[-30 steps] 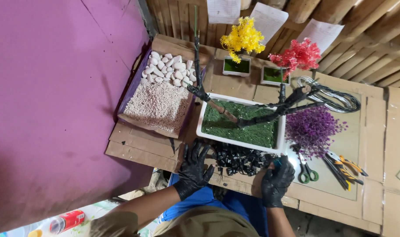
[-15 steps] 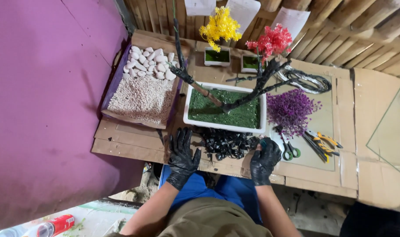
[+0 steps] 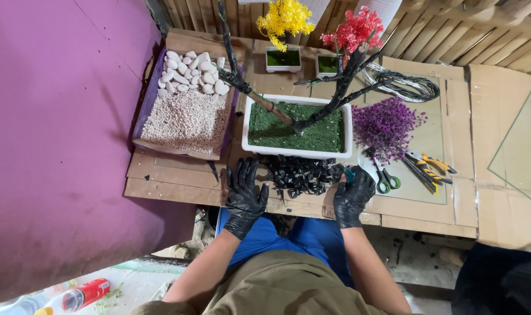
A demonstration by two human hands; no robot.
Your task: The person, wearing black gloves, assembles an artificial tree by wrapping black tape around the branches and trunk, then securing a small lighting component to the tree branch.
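1. While the cardboard-covered table [image 3: 312, 210] is read from the left, a shallow tray [image 3: 186, 114] is met first, filled with fine white gravel and a heap of larger white pebbles at its far end; none of this stone is seen in the planter, so it is judged unused.
2. Just below it, the left hand [image 3: 244, 195], black-gloved, is laid flat with the fingers spread, nothing gripped, beside the pile.
3. At the centre, a white planter [image 3: 298, 153] is already covered with green turf, and a bare black branched trunk [image 3: 329, 102] is planted in it.
4. Before it, the pile of small black pieces [image 3: 300, 175] is left loose between both hands.
5. The right hand [image 3: 353, 195] is curled at the pile's right edge; whether anything is pinched cannot be told.
6. Farther right, a purple sprig bunch [image 3: 385, 125], scissors [image 3: 386, 181] and pliers [image 3: 426, 166] lie unattached, so foliage is judged outstanding.
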